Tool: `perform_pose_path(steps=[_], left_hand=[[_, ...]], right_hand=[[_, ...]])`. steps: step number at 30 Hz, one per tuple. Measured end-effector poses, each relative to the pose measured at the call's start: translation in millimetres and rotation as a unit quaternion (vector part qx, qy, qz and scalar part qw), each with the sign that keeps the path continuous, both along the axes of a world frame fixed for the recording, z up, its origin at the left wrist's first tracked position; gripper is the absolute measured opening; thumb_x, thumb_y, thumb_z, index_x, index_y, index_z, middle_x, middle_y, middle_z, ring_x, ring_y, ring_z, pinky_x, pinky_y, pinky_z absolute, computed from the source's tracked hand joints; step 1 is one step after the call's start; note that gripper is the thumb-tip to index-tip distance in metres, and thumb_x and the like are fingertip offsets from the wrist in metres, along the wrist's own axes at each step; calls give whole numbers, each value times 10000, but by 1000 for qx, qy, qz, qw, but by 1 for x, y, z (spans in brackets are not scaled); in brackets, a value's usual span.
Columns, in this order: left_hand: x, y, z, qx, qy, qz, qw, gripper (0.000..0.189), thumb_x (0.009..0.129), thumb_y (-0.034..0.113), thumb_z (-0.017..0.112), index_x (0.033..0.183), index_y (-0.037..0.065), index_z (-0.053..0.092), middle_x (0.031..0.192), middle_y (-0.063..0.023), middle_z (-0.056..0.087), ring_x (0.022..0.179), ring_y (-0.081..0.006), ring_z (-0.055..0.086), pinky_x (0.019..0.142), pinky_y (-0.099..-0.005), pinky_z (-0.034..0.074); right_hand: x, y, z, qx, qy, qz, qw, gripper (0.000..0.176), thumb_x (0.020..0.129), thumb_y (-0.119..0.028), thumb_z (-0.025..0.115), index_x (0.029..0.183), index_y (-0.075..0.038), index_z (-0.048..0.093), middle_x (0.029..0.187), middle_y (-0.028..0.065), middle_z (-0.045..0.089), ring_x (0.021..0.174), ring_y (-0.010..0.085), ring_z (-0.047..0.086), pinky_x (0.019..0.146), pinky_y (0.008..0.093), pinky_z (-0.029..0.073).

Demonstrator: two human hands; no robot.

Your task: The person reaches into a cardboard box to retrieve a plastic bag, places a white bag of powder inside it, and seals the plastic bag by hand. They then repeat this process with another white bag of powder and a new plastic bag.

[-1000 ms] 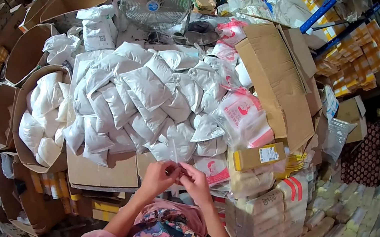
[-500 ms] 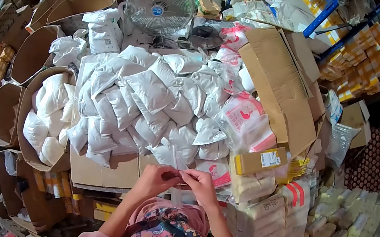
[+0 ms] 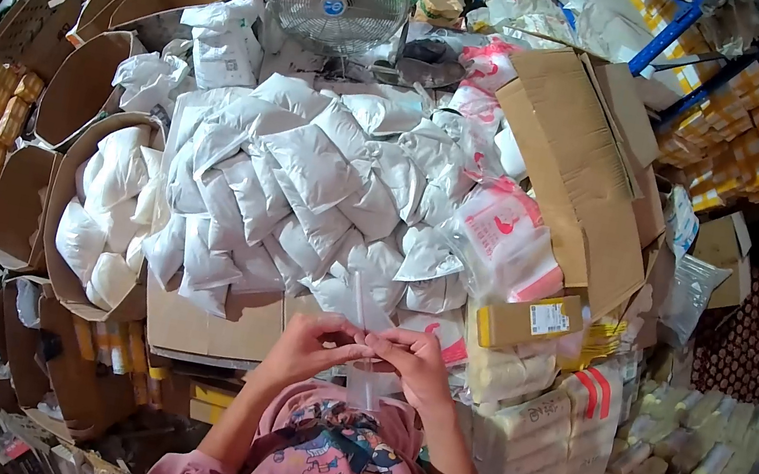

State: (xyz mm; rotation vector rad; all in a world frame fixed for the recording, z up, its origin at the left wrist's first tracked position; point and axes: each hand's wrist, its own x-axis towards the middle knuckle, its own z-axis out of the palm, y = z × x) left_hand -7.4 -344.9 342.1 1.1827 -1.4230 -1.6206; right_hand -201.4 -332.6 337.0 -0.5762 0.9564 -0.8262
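My left hand [image 3: 312, 347] and my right hand [image 3: 413, 357] meet in front of my chest. Their fingertips pinch a narrow strip of clear plastic [image 3: 364, 389], which looks like a thin bag or sleeve. One end sticks up past the fingers towards the pile, and a wider part hangs below them. Just beyond the hands lies a heap of filled white bags [image 3: 306, 163] on flattened cardboard [image 3: 205, 333]. The exact grip of each fingertip on the plastic is too small to make out.
A round cardboard drum [image 3: 61, 227] with white bags stands left. A metal fan [image 3: 338, 1] is behind the heap. To the right are a yellow-and-brown box [image 3: 529, 320], pink-printed bags [image 3: 503, 228], wrapped white packs [image 3: 532, 437] and a large folded carton [image 3: 571, 159].
The whole view has shifted slightly, with the surroundings now a little higher and further right. Both hands still pinch the plastic, and more of it shows below the fingers.
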Motion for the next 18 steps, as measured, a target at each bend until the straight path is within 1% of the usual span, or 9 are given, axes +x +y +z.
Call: perform_pose_path(steps=[2,3,6,10,13,16,17,18], left_hand=[[-2,-2,6,-16,-21,-7,1000,198,824,125,721,922,-39,672,808,-75,670,727,-104,628,644,-245,506],[-2,-4,10,-19,-30,-12,999,198,822,123,722,923,-39,671,802,-75,668,718,-106,626,643,-245,504],[-6,-8,10,-28,-41,-15,999,180,810,101,724,912,-37,671,788,-75,664,695,-113,623,637,-246,501],[-10,-11,6,-58,-17,1,998,156,781,75,726,886,-26,671,783,-75,664,682,-118,622,628,-254,500],[-13,-15,7,-89,-16,5,996,166,734,86,753,829,-10,657,741,-74,646,653,-142,612,602,-270,488],[-12,-22,10,-163,-70,-33,984,203,691,107,781,783,2,634,693,-71,616,623,-169,595,583,-284,473],[-13,-23,11,-173,-74,-31,982,221,669,110,789,757,6,615,667,-71,595,601,-181,577,571,-294,460],[-15,-24,10,-174,-79,-33,981,213,674,106,784,760,6,617,670,-72,596,603,-180,579,573,-292,461]], right_hand=[[0,-1,5,-3,0,-11,1000,215,887,-98,639,1016,70,670,895,104,689,802,129,658,713,246,553],[-1,-3,8,-13,10,-9,1000,207,884,-93,640,1007,70,674,886,98,692,797,124,656,703,238,548],[-4,-4,4,-35,23,-13,999,205,883,-91,641,1008,68,676,888,98,694,802,126,656,696,237,547],[-7,-8,8,-17,28,-7,999,213,883,-94,643,1023,63,676,900,93,695,816,114,649,705,225,535],[-6,-12,11,9,17,-10,1000,216,867,-93,662,1025,53,681,906,81,696,819,93,638,709,202,513],[-9,-12,-3,-17,43,9,999,193,857,-52,662,1010,66,667,919,103,687,811,125,657,714,235,547],[-9,-13,-2,4,23,2,1000,165,846,-45,674,976,55,678,893,82,688,804,105,650,695,209,525],[-9,-13,-3,13,14,-3,1000,160,846,-48,674,970,54,677,890,79,687,804,107,651,697,210,526]])
